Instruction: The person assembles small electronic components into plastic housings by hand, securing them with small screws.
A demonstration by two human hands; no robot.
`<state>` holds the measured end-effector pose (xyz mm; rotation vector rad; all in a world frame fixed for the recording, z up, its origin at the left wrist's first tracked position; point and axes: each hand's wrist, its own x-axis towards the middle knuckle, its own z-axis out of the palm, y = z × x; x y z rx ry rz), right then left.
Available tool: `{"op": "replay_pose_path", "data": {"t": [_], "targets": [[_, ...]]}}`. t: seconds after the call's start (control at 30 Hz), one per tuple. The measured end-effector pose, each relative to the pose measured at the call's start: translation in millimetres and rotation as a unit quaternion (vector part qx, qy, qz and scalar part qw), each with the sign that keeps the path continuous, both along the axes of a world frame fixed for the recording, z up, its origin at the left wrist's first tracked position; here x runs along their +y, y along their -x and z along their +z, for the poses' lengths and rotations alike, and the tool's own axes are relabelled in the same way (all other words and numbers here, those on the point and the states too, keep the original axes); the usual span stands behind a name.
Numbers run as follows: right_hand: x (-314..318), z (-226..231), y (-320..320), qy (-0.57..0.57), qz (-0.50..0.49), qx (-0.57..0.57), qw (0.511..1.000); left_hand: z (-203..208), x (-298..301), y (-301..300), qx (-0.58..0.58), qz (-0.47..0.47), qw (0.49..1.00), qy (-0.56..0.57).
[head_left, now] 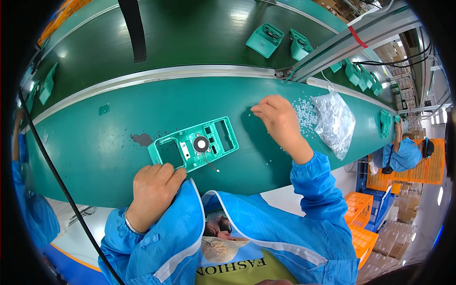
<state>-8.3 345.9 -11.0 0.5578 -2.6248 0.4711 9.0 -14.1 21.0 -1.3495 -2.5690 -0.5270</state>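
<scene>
A green plastic housing (190,162) lies open side up on the green bench, with rectangular openings at both ends. In its middle sits a round black speaker (201,144) with a pale centre, and a short thin wire with a small plug trails over the near edge. My left hand (157,189) is closed on the housing's near left edge. Raised to the right of the housing, my right hand (278,119) is pinched, and a tiny white piece (250,115) shows at its fingertips. Many such small white pieces (304,114) are strewn beside a clear plastic bag (335,121).
Beyond a metal rail (190,71) runs a dark green conveyor (199,33) bearing several green housings (266,40). A metal post (351,42) slants over the right side. A black cord (61,185) crosses at left. Another person (403,154) sits far right, near orange crates (358,209).
</scene>
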Motion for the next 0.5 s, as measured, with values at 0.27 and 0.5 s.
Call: {"op": "replay_pose_path", "data": {"t": [0.27, 0.5], "targets": [[1.3, -5.1, 7.4, 0.045, -0.026, -0.027, 0.998, 2.0, -2.6, 3.0, -0.007, -0.002, 1.000, 0.000], [-3.9, -5.7, 3.9, 0.041, -0.025, -0.069, 0.996, 1.8, -2.4, -0.6, -0.005, 0.006, 1.000, -0.006]]}}
